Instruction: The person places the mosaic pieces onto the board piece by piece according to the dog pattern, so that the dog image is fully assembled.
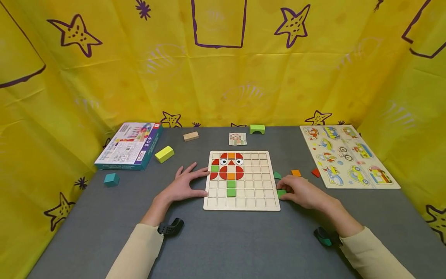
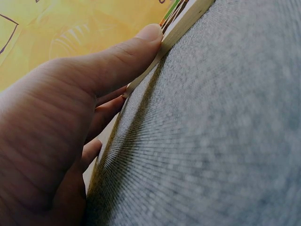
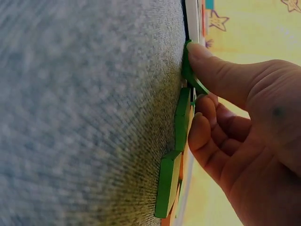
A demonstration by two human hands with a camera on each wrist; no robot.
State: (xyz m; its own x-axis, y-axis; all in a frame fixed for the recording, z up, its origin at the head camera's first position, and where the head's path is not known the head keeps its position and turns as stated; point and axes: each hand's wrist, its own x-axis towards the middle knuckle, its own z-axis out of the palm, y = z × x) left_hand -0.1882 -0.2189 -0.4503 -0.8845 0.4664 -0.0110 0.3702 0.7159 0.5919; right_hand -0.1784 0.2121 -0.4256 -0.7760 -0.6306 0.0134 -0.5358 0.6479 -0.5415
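A wooden grid board (image 1: 256, 203) lies flat on the table. Red, orange, green and eye-printed tiles fill part of its upper left, with two green tiles (image 1: 231, 188) below. My left hand (image 1: 182, 184) has its fingers spread, and its thumb and fingertips touch the board's left edge, seen also in the left wrist view. By the right edge my right hand (image 1: 303, 192) pinches a green piece (image 3: 189, 70) between thumb and fingers; it looks tilted, its exact shape partly hidden. Two more green pieces (image 3: 168, 186) lie on the table beside the fingers in the right wrist view.
An orange tile (image 1: 295, 173) and a red tile (image 1: 315, 173) lie right of the board. A pattern card (image 1: 237, 139) and green arch block (image 1: 257, 129) stand behind it. A picture puzzle (image 1: 348, 155) is at right; a box (image 1: 127, 147) and blocks (image 1: 164, 154) are left.
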